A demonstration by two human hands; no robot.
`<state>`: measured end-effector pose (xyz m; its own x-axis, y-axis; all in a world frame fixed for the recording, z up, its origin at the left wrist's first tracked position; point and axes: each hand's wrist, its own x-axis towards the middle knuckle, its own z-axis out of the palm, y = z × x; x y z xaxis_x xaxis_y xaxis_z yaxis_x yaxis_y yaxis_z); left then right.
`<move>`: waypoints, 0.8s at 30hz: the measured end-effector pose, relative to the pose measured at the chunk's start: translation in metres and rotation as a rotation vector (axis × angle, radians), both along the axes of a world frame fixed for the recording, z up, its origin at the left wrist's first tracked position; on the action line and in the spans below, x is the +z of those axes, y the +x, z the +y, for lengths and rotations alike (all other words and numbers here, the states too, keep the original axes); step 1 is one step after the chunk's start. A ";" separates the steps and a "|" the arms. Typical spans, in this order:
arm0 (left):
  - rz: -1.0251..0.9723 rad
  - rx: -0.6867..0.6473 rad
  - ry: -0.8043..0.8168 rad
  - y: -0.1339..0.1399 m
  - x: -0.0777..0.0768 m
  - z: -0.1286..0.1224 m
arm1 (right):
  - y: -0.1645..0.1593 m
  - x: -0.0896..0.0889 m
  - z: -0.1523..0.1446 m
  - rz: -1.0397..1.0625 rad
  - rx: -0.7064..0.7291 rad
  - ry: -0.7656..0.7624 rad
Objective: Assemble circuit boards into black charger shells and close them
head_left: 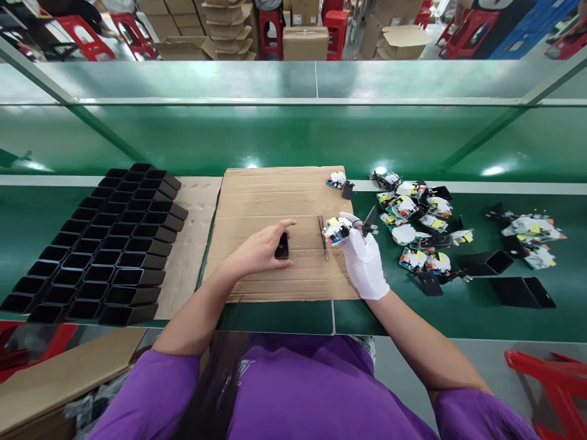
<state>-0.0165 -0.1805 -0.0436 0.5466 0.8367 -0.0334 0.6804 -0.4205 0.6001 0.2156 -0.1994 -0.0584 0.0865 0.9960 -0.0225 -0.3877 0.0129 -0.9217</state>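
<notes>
My bare left hand [267, 245] is curled round a small black plastic case [282, 246] on the cardboard sheet [266, 195]. The case's open end faces up, and most of its body is hidden by the hand. In a white glove, my right hand [365, 263] grips a circuit board [338, 230] with white and yellow parts, held above the cardboard's right side. A flat black piece [369, 220] sticks up beside the glove. Between the hands lies a thin dark tool, like tweezers [323, 237]. Another circuit board [337, 179] rests at the cardboard's far right corner.
Rows of black cases [110, 244] stand at the left, open ends up. To the right are piled circuit boards [413, 214] with wires. Two black cases [523, 292] lie on their sides farther right. A raised green panel [293, 137] with a metal rail borders the bench's far side.
</notes>
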 end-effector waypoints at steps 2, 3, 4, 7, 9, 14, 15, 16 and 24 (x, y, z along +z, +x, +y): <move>-0.050 0.007 0.069 0.003 -0.002 -0.001 | -0.001 0.001 -0.003 -0.013 0.055 0.002; -0.085 0.013 0.109 0.006 -0.003 -0.002 | -0.002 0.002 -0.005 -0.019 0.094 0.004; -0.122 0.020 0.144 0.009 -0.005 -0.003 | -0.003 0.002 -0.007 -0.024 0.137 0.004; -0.198 0.051 0.213 0.016 -0.009 -0.008 | -0.006 0.001 -0.013 -0.008 0.245 0.019; -0.219 0.095 0.255 0.019 -0.012 -0.011 | -0.007 0.000 -0.016 0.000 0.292 0.031; -0.242 0.181 0.347 0.021 -0.017 -0.014 | -0.008 -0.005 -0.021 0.024 0.377 0.014; -0.251 0.186 0.352 0.021 -0.019 -0.014 | -0.008 -0.006 -0.022 0.028 0.397 0.014; -0.264 0.186 0.352 0.022 -0.020 -0.014 | -0.008 -0.008 -0.023 0.026 0.418 0.016; -0.434 0.057 0.182 0.022 -0.023 -0.013 | -0.009 -0.013 -0.025 -0.129 0.472 0.048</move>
